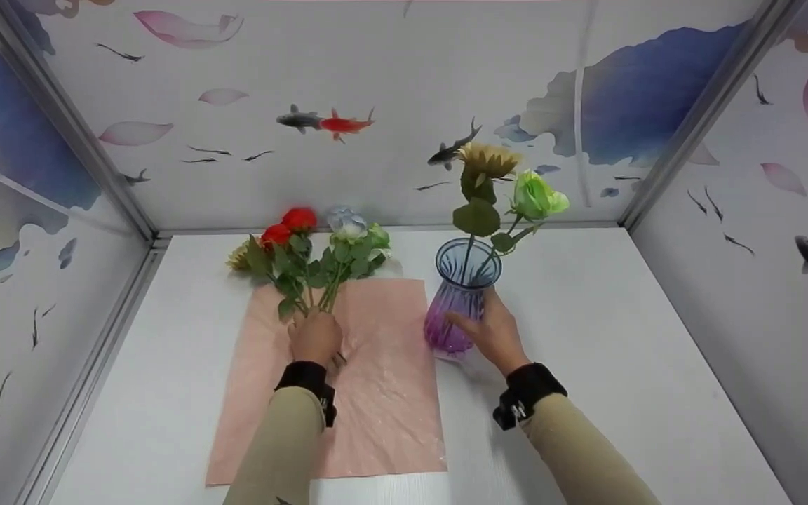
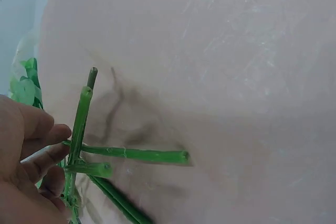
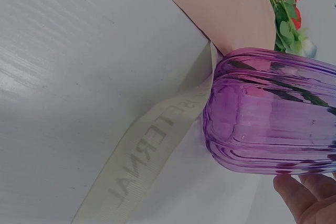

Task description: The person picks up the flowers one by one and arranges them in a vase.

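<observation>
My left hand [image 1: 316,338] holds a bunch of artificial flowers [image 1: 313,270] by the stems, over a sheet of pink wrapping paper [image 1: 390,393]. Red, pale blue, green and yellow blooms point away from me. In the left wrist view, the fingers curl at the green stems [image 2: 131,153], whose cut ends stick out past the hand. On the right, my right hand [image 1: 495,333] grips a ribbed glass vase [image 1: 452,319], blue at the top and purple below, its thumb across the front. A yellow flower [image 1: 489,161] and a green rose [image 1: 536,196] stand in the vase.
A pale ribbon with printed letters [image 3: 152,145] runs along the white table [image 1: 586,337] to the vase's base. Panels printed with fish and petals [image 1: 404,84] enclose the table at the back and both sides, with metal rails [image 1: 712,105] at the corners.
</observation>
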### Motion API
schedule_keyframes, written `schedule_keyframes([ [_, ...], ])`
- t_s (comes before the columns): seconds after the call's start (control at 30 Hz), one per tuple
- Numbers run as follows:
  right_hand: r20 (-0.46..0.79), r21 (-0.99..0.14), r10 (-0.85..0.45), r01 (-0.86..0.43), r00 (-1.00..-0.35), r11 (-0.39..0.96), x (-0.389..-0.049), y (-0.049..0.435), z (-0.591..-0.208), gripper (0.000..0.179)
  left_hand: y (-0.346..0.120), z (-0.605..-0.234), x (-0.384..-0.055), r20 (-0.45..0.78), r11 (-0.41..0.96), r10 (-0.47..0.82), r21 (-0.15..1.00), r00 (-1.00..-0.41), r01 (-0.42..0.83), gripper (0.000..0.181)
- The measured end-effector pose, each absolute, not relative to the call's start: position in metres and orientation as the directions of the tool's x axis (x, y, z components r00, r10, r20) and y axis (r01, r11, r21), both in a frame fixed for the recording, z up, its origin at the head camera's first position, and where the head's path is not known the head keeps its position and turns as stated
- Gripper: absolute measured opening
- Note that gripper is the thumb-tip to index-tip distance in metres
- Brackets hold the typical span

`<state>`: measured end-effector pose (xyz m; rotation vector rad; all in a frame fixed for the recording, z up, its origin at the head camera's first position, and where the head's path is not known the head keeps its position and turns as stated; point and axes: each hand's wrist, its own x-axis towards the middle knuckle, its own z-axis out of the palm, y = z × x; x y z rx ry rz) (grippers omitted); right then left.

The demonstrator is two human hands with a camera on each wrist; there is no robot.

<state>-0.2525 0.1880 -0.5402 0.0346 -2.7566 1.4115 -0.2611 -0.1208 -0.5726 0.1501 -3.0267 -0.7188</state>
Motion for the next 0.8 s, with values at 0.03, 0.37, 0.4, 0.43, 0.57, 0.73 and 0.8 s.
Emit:
schedule_keyframes([
  [0.03, 0.053, -0.807, 0.001, -0.042, -0.999, 0.588, -0.2522, 0.1881, -0.5402, 0.096, -0.1205, -0.5722, -0.2616, 0.006, 0.89, -0.095, 0.448, -0.995, -0.082, 0.027],
  [0.37, 0.025, -0.809, 0.006, -0.017, -1.0, 0.588, -0.2519, 0.1888, -0.5401, 0.102, -0.1171, -0.5691, -0.2691, 0.03, 0.891, -0.079, 0.451, -0.996, -0.057, 0.019],
  [0.4, 0.021, -0.81, 0.007, -0.013, -1.0, 0.587, -0.2522, 0.1886, -0.5402, 0.101, -0.1167, -0.5683, -0.2696, 0.018, 0.885, -0.081, 0.462, -0.997, -0.063, 0.02],
  [0.43, 0.018, -0.811, 0.005, -0.011, -1.0, 0.586, -0.2524, 0.1885, -0.5402, 0.101, -0.1162, -0.5676, -0.2698, 0.006, 0.879, -0.08, 0.472, -0.997, -0.068, 0.021],
  [0.57, 0.013, -0.816, 0.008, -0.006, -1.0, 0.578, -0.2527, 0.1872, -0.5395, 0.099, -0.1152, -0.5676, -0.2692, -0.03, 0.856, -0.079, 0.51, -0.996, -0.083, 0.022],
  [0.73, 0.019, -0.812, 0.009, -0.011, -1.0, 0.583, -0.2518, 0.1868, -0.5389, 0.1, -0.1162, -0.5725, -0.2675, 0.016, 0.844, -0.074, 0.534, -0.997, -0.054, 0.014],
  [0.8, 0.022, -0.812, 0.006, -0.014, -1.0, 0.583, -0.2518, 0.1871, -0.5391, 0.1, -0.1169, -0.5744, -0.2667, 0.036, 0.835, -0.076, 0.548, -0.996, -0.044, 0.016],
])
